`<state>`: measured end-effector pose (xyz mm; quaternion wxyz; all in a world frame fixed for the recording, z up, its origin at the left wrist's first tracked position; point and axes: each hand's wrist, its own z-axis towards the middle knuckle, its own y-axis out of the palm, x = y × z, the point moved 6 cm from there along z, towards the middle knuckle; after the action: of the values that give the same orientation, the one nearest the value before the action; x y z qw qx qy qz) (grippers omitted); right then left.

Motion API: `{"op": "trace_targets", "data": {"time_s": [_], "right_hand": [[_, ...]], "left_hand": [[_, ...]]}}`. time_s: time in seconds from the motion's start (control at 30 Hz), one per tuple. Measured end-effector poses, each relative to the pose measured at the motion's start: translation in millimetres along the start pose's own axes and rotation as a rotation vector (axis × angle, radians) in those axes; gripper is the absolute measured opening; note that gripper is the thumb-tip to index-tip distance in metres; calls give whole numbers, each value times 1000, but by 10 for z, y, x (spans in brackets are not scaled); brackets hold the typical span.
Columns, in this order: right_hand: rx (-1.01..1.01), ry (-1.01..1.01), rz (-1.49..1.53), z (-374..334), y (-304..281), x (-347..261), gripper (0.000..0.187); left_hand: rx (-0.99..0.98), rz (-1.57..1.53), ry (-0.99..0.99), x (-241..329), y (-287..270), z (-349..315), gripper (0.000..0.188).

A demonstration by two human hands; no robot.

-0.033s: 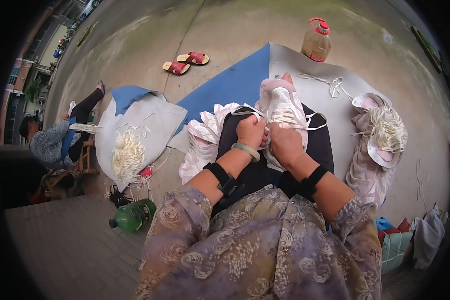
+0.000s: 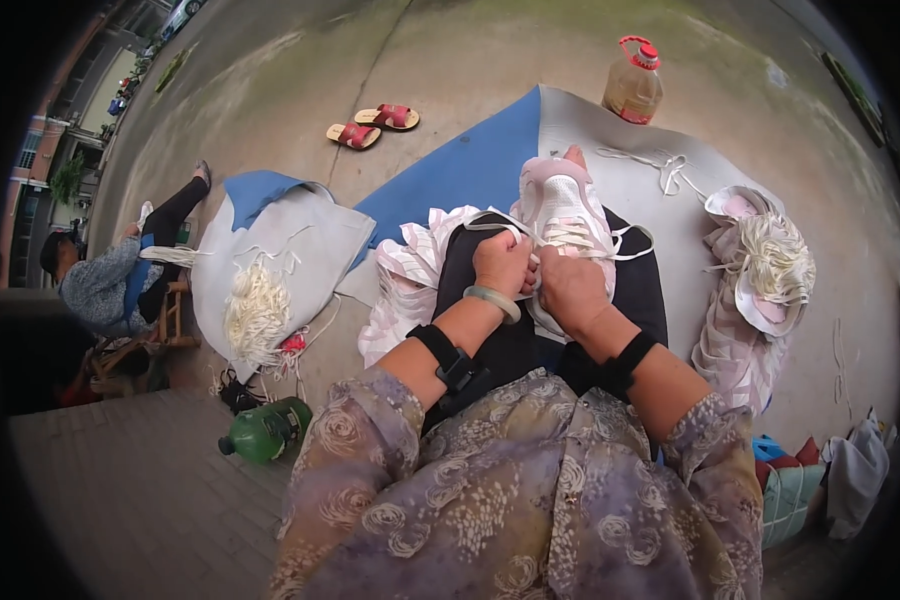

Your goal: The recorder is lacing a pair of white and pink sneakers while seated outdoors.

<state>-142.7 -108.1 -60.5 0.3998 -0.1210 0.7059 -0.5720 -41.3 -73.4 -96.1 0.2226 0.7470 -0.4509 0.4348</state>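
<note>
A white and pink sneaker [image 2: 562,205] rests on my lap, toe pointing away, on a black cloth [image 2: 642,285]. Both hands meet at its near end. My left hand [image 2: 500,262], with a pale green bangle on the wrist, pinches a white shoelace [image 2: 630,240]. Pressed against it, my right hand [image 2: 572,290] grips the shoe's near end and the lace there. Each forearm carries a black strap.
A pile of pink-white shoe uppers [image 2: 400,280] lies left of my lap and another pile [image 2: 760,270] at right. A lace bundle [image 2: 255,310], a green bottle [image 2: 268,430], an oil jug [image 2: 633,85], red sandals [image 2: 373,125], a seated person [image 2: 100,280] and bags [image 2: 820,480] surround me.
</note>
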Motion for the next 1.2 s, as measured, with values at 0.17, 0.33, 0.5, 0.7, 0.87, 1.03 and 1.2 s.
{"op": "trace_targets", "data": {"time_s": [0.17, 0.33, 0.5, 0.7, 0.87, 1.03, 1.2], "right_hand": [[-9, -11, -70, -75, 0, 14, 14], [74, 192, 128, -82, 26, 159, 15], [102, 242, 240, -101, 58, 196, 14], [-59, 150, 120, -412, -111, 248, 11], [-39, 90, 61, -1010, -468, 694, 6], [-14, 210, 58, -1735, -722, 1285, 5], [294, 341, -76, -2230, -1093, 1695, 2]], "left_hand": [[48, 38, 3, 15, 25, -46, 19], [81, 15, -18, -12, 13, -32, 16], [119, 7, 39, 34, -136, 33, 13], [-65, -121, 92, 109, -74, -69, 12], [14, -364, 20, 79, -287, -38, 13], [106, -326, 16, 100, -359, 52, 16], [52, -139, 87, 124, -21, -118, 12]]}}
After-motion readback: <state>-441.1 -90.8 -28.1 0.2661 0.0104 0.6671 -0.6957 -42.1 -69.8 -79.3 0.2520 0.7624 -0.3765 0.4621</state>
